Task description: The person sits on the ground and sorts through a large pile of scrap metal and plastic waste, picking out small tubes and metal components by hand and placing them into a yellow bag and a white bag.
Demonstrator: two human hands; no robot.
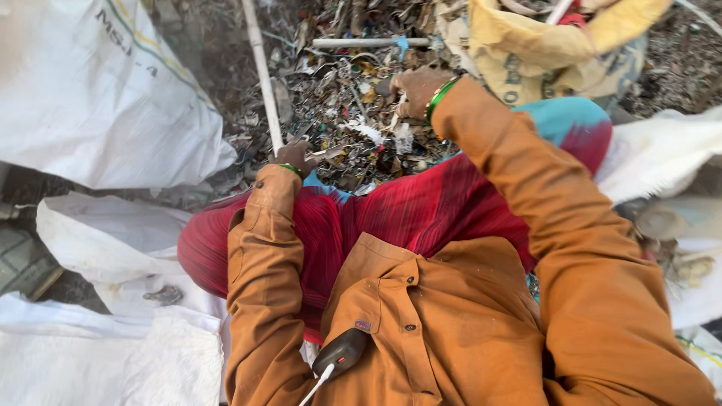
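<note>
My left hand [295, 156] reaches down past my knee into a heap of mixed scrap [338, 98], fingers curled around a thin flat scrap piece [325, 153]. My right hand [415, 89] is stretched further out over the same heap, fingers closed around small bits of scrap; what it grips is mostly hidden. Both wrists carry green bangles, and both arms are in brown sleeves. A red and teal cloth covers my lap [421, 210].
A long white pipe [262, 71] lies across the heap on the left, and another white pipe [368, 43] lies across the top. A large white sack [90, 90] stands at the left, a yellow sack [526, 53] at the top right, and white sacking [105, 353] lies below left.
</note>
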